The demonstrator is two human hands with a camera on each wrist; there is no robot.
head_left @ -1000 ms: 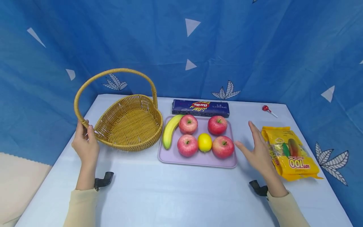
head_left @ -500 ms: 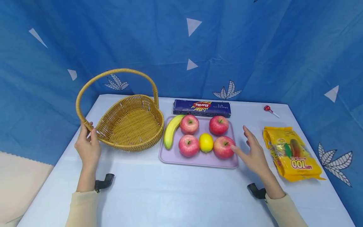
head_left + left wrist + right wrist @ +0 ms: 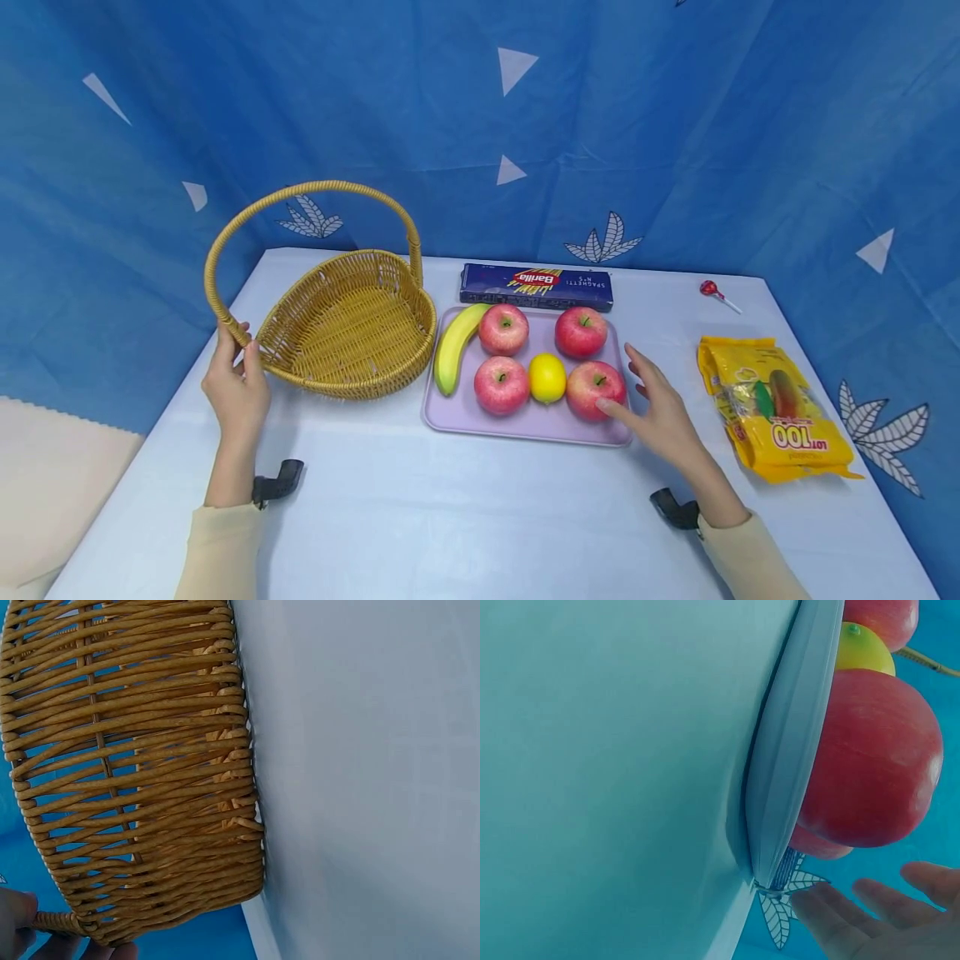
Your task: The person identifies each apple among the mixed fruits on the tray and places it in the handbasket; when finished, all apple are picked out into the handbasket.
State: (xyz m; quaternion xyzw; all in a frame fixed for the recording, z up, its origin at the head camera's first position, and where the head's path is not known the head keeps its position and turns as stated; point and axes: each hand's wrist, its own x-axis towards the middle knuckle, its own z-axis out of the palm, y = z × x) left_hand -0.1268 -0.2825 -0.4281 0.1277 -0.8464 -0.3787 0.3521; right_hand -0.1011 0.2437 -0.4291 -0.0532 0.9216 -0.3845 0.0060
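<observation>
Before you, the white surface (image 3: 450, 517) carries a wicker basket (image 3: 375, 387), a lilac tray (image 3: 462, 410), a blue spaghetti box (image 3: 536, 287), a red lollipop (image 3: 709, 288) and a yellow bag (image 3: 780, 408).

Gripping w/ L hand (image 3: 238, 390), holding R hand (image 3: 663, 421) spread.
Extending L forearm (image 3: 232, 471) fwd, approx. straight; curling L fingers (image 3: 223, 347) & L thumb (image 3: 252, 360) into pinch; angling R forearm (image 3: 712, 490) inward w/ R thumb (image 3: 622, 413) well apart from R fingers (image 3: 645, 368).
</observation>
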